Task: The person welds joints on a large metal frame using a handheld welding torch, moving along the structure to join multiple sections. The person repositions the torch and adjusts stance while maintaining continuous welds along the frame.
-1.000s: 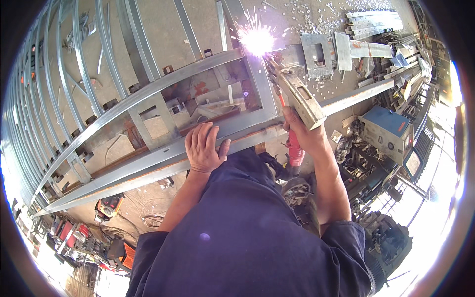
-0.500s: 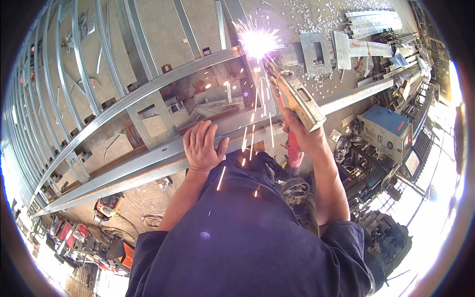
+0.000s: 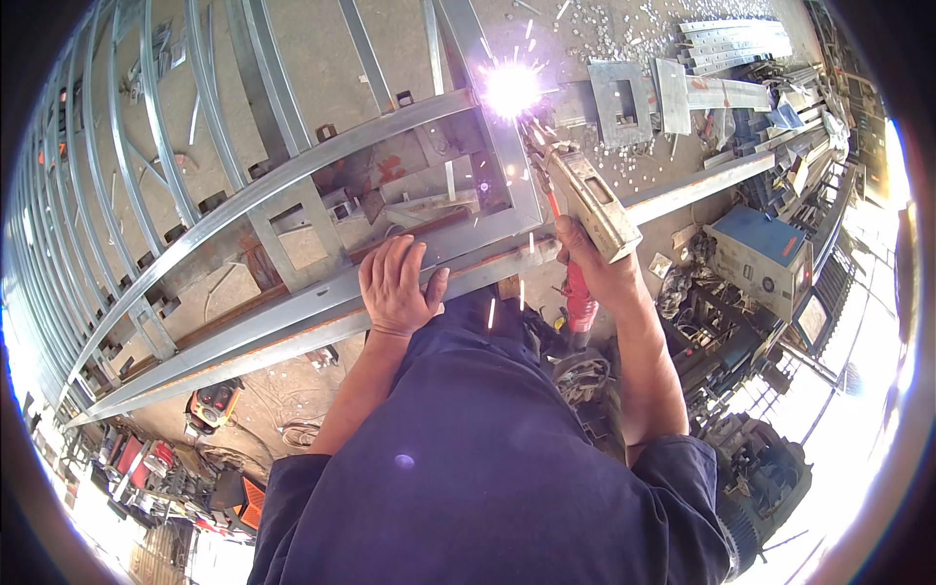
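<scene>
"Where is the right hand (image 3: 603, 273)?"

"Right of centre, its fingers closed around a red-handled tool (image 3: 582, 304). Red shows below the hand and as a thin strip above it. A pale boxy piece (image 3: 593, 200) lies against the same hand, slanting toward the upper centre; whether it's joined to the red tool, I can't tell."

"And beyond that piece's upper end?"

"A violet-white glare (image 3: 510, 90) at upper centre, with sparks above it and a few streaks falling below. It hides the metal right behind it."

"What of the left hand (image 3: 398, 288)?"

"Near the middle of the view, palm down on a long metal rail (image 3: 292, 314). Its fingers are unclenched, side by side, the thumb standing apart, and I see nothing gripped in them."

"How does that rail run?"

"From lower left to a corner just right of centre. A curved bar (image 3: 400, 122) arcs above it, and long parallel bars (image 3: 278, 78) fill the upper left."

"Anything around?"

"A plate with a rectangular cutout (image 3: 602, 102) at upper right, a blue-topped machine (image 3: 756, 237) at right, and an orange-and-black device (image 3: 214, 405) at lower left."
</scene>
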Available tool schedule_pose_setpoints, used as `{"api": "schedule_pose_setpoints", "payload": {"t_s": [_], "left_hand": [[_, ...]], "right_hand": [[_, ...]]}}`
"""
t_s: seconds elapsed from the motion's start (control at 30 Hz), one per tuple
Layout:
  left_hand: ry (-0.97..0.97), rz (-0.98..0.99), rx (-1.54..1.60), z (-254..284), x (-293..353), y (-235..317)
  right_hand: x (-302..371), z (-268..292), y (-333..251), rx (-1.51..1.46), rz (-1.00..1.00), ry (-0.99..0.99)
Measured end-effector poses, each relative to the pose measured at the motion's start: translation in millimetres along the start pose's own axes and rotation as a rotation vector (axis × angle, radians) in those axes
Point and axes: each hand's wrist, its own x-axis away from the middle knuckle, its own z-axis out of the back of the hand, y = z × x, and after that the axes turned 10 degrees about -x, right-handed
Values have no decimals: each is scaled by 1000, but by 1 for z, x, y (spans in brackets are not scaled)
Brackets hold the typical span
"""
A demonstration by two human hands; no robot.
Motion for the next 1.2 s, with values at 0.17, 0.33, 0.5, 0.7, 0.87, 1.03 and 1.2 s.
{"api": "schedule_pose_setpoints", "payload": {"t_s": [0.17,0.33,0.5,0.7,0.87,1.03,1.2], "left_hand": [[-29,4,0,0,1,1],[-22,10,-14,0,-2,1],[-6,12,-36,-2,2,3],[31,12,-66,-3,4,5],[54,3,-56,-1,4,5],[10,2,-55,1,9,5],[-396,-230,614,34,70,76]], "right_hand": [[2,0,-2,-22,-8,16],[14,11,6,-60,10,44],[36,27,-3,-173,220,22],[51,41,-10,-267,306,-70],[84,49,-19,-403,394,-65],[135,73,-21,-539,477,-149],[182,105,-43,-612,688,-124]]}}
